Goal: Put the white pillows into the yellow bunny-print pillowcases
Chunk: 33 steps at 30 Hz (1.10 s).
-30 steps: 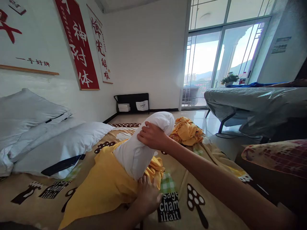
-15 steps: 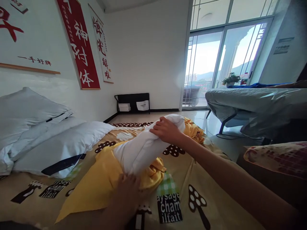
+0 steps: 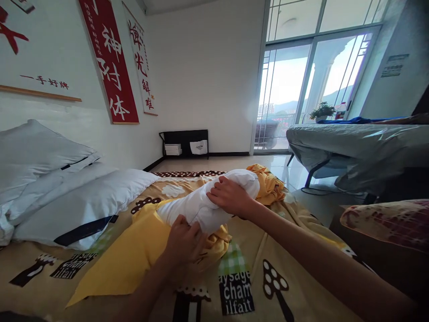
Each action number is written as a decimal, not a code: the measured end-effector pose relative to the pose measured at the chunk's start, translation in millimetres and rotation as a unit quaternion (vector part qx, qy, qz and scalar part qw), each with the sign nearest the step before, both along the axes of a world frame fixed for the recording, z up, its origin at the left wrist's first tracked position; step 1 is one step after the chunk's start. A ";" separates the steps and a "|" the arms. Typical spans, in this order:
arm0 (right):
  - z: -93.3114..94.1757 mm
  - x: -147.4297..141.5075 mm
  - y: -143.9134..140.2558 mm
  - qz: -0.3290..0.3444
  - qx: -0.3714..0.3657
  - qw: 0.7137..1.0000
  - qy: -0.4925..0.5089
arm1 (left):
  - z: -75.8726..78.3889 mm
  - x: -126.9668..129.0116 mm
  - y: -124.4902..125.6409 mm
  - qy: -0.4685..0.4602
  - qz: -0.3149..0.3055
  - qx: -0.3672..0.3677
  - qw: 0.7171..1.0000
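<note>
A white pillow [image 3: 197, 203] lies across the patterned bedding in the middle of the view. Its left end goes into a yellow pillowcase [image 3: 134, 255], whose loose corner spreads toward the lower left. More yellow cloth is bunched beneath the pillow and past its far right end. My right hand [image 3: 231, 195] has its fingers closed over the pillow's upper side. At the pillow's near edge, by the pillowcase opening, my left hand [image 3: 184, 239] has curled fingers pinching the white pillow; whether cloth of the pillowcase is also caught there is unclear.
Grey-white pillows [image 3: 80, 197] are piled at left against the wall. The bed's brown sheet [image 3: 311, 286] carries mushroom prints. Beyond stand a low black rack [image 3: 186, 143] and a plastic-covered table [image 3: 355, 138] with a potted plant [image 3: 322, 111]. A patterned cloth-covered item [image 3: 385, 223] sits at right.
My left hand has moved up and forward onto the pillow's near edge. The pillow's far end has sunk lower, and my right hand has come down slightly with it.
</note>
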State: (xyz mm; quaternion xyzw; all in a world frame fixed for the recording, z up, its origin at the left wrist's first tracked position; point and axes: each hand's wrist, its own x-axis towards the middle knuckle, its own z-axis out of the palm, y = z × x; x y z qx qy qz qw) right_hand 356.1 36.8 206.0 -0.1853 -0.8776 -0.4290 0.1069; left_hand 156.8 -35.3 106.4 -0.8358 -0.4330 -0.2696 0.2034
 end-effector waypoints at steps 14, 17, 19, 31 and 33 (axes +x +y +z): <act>-69.5 50.0 -2.5 0.047 -0.023 0.996 0.072 | -3.4 -58.0 43.1 -0.169 0.061 -0.242 0.953; -71.7 50.8 -6.9 0.047 -0.031 0.996 0.067 | 1.6 -36.6 42.9 -0.141 0.047 -0.258 0.955; -75.5 52.8 -8.7 0.046 -0.039 0.996 0.070 | 6.8 -24.9 37.4 -0.117 0.044 -0.270 0.955; -147.8 77.7 -34.7 0.038 -0.046 0.982 0.179 | -22.7 3.8 13.1 -0.009 -0.092 -0.314 0.945; -182.3 85.1 -56.5 0.014 -0.056 0.974 0.219 | -40.2 7.3 10.1 0.036 -0.071 -0.351 0.933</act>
